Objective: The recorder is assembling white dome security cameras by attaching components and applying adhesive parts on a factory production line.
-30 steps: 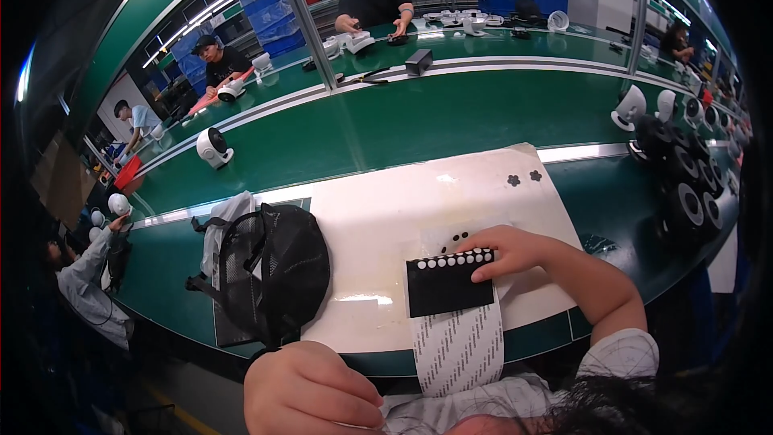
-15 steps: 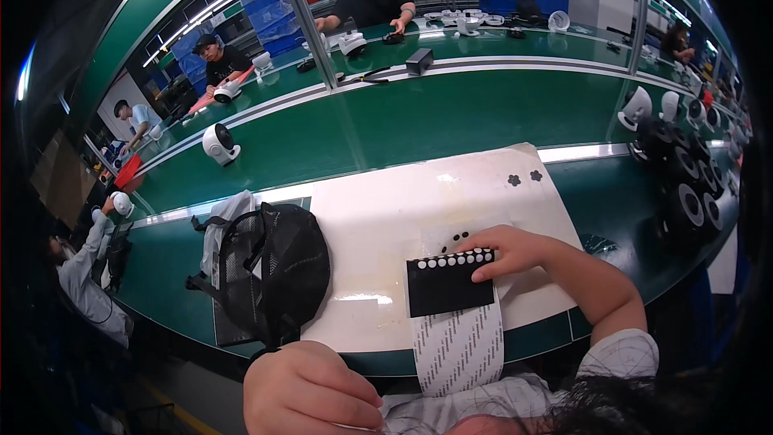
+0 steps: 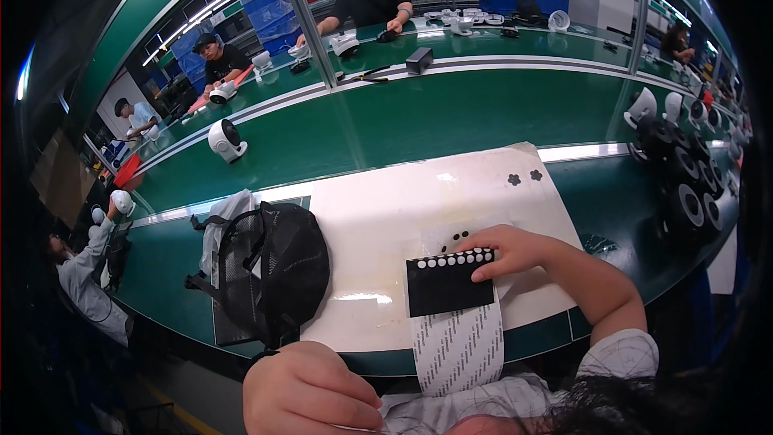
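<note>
My right hand (image 3: 511,250) is closed on a black adhesive sheet (image 3: 447,294), thumb on its front face. A row of white round spots runs along the sheet's top edge. Below it hangs a white backing strip (image 3: 459,350) with a slanted printed pattern, reaching past the table's front edge. Several small black dots (image 3: 456,238) lie just beyond the right hand on a clear film. Close to the camera, my left hand (image 3: 314,391) is raised with curled fingers. Its fingertips are turned away, so anything pinched in them is hidden.
A black mesh bag (image 3: 278,274) lies left of the white board (image 3: 362,225). Two black flower-shaped pieces (image 3: 525,178) rest near its far corner. A white camera device (image 3: 227,141) stands on the green conveyor (image 3: 451,113). Black round parts (image 3: 684,177) pile up at right. Co-workers sit opposite.
The white devices on the conveyor have shifted slightly to the right. Opposite, a co-worker's arm has moved toward a white part. Both my hands and the black sheet look still.
</note>
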Available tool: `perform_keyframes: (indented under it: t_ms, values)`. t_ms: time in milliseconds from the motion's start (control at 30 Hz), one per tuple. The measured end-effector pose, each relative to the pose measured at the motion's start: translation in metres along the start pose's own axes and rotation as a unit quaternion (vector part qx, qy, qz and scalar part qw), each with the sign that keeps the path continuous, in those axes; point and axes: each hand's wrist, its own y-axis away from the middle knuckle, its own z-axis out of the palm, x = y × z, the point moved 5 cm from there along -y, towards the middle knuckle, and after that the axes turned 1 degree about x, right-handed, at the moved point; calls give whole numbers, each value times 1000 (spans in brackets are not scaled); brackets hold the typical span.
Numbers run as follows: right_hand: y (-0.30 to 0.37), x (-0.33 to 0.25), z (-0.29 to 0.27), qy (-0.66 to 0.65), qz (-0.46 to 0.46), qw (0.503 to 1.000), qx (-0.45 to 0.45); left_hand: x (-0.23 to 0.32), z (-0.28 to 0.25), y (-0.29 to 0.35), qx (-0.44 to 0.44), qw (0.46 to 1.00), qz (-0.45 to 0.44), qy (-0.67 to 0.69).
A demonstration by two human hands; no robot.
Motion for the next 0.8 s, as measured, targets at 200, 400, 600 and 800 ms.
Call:
perform_keyframes:
  t_ms: [200, 400, 600, 800]
  values:
    - [4, -6, 0, 12, -5, 1000, 3, 5, 2, -5, 1, 999, 22, -24]
    - [-3, -1, 1, 3, 3, 1000, -7, -4, -4, 14, 18, 998, 31, -47]
    - [0, -3, 1, -1, 8, 1000, -6, -1, -2, 12, 16, 999, 24, -46]
    - [-1, -4, 1, 8, 3, 1000, -1, -2, -3, 17, 18, 999, 15, -41]
